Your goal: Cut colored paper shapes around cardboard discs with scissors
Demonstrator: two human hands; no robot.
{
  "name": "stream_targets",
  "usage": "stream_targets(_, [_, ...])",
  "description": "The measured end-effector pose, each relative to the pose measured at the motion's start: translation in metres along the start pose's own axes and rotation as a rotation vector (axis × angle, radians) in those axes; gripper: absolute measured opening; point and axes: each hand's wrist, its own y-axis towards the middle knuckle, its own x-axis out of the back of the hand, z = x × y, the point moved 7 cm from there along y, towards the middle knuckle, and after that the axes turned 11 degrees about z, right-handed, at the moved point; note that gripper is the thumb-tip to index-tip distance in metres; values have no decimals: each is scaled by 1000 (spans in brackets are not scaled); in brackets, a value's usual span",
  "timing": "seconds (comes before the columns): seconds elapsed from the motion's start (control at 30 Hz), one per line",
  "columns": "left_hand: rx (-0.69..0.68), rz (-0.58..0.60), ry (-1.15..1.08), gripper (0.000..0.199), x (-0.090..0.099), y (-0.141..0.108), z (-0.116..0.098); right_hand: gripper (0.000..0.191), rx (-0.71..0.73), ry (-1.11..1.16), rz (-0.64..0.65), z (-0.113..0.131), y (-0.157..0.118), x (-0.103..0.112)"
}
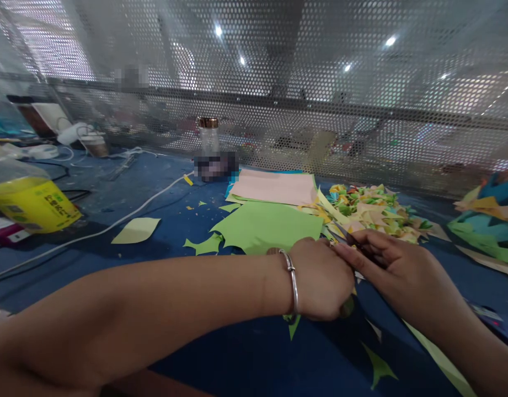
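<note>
My left hand, with a silver bangle at its wrist, reaches across in front of me. Its fingers are curled under and closed, and whatever they hold is hidden from view. Close against its knuckles, my right hand grips a pair of scissors, whose grey blades point up and left. Just beyond the left hand lies a light green paper sheet with scalloped cut edges. A pink paper stack rests behind it.
A heap of coloured paper scraps lies beyond my right hand. More green offcuts and a pale leaf-shaped piece are on the blue table. A white cable crosses the left side, near a yellow-labelled bottle. Perforated metal closes the back.
</note>
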Motion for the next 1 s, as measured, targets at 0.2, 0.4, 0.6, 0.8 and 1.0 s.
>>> stream_targets(0.2, [-7, -115, 15, 48, -7, -3, 0, 43, 18, -10, -10, 1, 0, 0])
stream_targets(0.4, [-42, -107, 6, 44, -9, 0, -2, 41, 17, -9, -8, 4, 0, 1])
stream_targets(0.6, [-85, -141, 38, 43, -12, 1, -3, 40, 39, -29, -30, 6, 0, 2])
stream_targets(0.8, [-14, -126, 6, 51, -11, -2, 0, 41, 15, -31, -32, 2, 0, 2])
stream_targets(1.0, [-6, -121, 4, 48, -9, -3, -1, 44, 9, -30, -1, -4, 1, 1])
